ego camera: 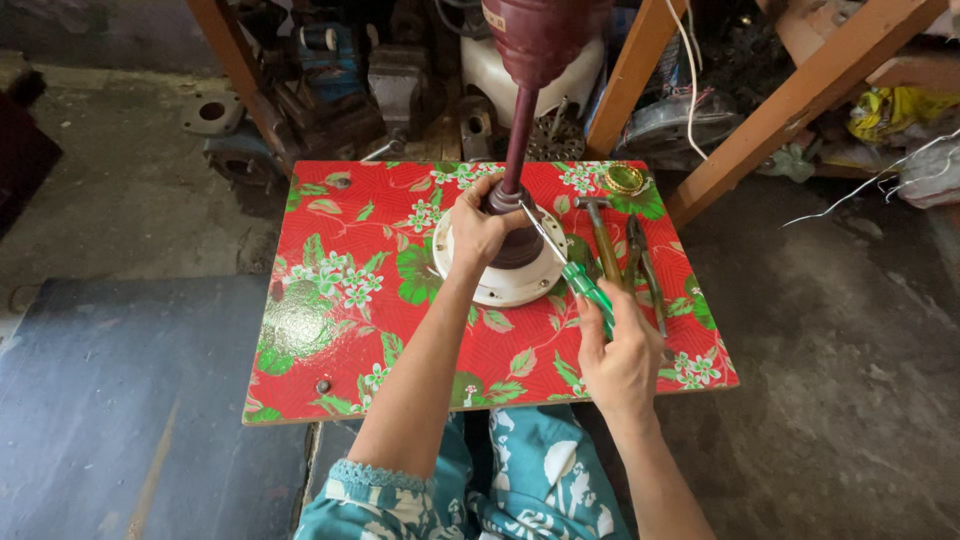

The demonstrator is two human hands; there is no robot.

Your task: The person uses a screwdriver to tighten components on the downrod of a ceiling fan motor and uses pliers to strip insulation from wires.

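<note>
Left hand (478, 228) grips the maroon fan base (505, 255) at table (330, 330) centre. Right hand (620, 355), at 4 o'clock, clasps the green screwdriver (575, 275); an angled tip could slip off.

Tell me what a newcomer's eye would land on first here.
First, the small table with the glossy red floral cover, filling the middle of the view. At its centre stands a round white fan motor housing with a dark maroon down-rod rising from it; the left hand grips the rod's base. The right hand holds a green-handled screwdriver, its tip at the housing, beside a hammer and pliers.
</note>
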